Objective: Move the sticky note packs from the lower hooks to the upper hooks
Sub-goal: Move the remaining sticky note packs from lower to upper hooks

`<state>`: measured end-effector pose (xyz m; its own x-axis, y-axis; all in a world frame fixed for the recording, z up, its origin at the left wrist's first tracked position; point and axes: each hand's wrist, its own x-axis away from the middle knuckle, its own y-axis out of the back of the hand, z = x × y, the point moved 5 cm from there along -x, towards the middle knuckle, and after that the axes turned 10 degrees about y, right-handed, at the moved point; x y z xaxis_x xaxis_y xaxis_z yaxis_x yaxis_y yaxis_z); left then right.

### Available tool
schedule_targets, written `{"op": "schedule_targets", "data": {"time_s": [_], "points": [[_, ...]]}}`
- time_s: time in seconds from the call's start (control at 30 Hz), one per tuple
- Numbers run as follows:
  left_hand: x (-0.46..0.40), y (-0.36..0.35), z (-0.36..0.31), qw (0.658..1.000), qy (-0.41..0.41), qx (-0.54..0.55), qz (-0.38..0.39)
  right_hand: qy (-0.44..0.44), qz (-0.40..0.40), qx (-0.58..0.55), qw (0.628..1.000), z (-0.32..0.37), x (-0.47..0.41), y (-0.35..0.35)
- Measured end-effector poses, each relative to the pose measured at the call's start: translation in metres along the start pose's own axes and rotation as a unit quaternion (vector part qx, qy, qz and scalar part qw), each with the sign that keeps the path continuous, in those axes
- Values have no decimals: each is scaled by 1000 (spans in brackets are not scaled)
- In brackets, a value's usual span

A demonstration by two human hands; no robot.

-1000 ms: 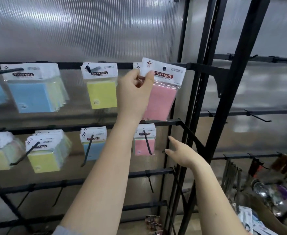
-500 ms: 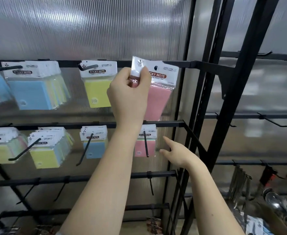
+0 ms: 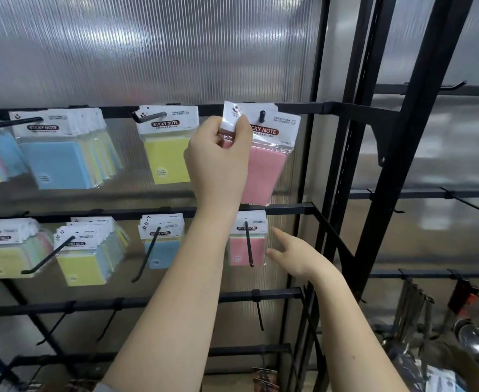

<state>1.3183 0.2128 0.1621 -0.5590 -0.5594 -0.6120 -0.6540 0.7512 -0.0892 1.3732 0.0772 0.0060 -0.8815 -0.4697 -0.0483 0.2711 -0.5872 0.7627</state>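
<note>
- Left hand (image 3: 218,157) pinches the pink sticky note pack (image 3: 263,165) by its header, threaded onto the upper hook (image 3: 261,117).
- Right hand (image 3: 295,256), fingers loose, holding nothing, beside the lower pink pack (image 3: 241,250).

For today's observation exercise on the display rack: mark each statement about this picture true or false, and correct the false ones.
1. The left hand pinches the pink sticky note pack in clear plastic. True.
2. The black upper hook pokes through that pack's header. True.
3. The right hand grips the lower pink pack. False: its fingers are open beside it.
4. The upper yellow sticky note pack hangs right of the pink one. False: left.
</note>
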Motion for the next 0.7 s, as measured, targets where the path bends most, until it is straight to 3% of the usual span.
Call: {"op": "schedule_targets", "data": {"time_s": [0.23,0.53,0.7], "points": [[-30,-20,39,997,67,5,46,-10,9,8,1000,1,-2,-1],[-57,-43,49,990,105,-94,7,-9,5,13,1000,2,-8,3],[-61,-44,48,984,79,-160,-24,-9,4,11,1000,1,-12,6]]}}
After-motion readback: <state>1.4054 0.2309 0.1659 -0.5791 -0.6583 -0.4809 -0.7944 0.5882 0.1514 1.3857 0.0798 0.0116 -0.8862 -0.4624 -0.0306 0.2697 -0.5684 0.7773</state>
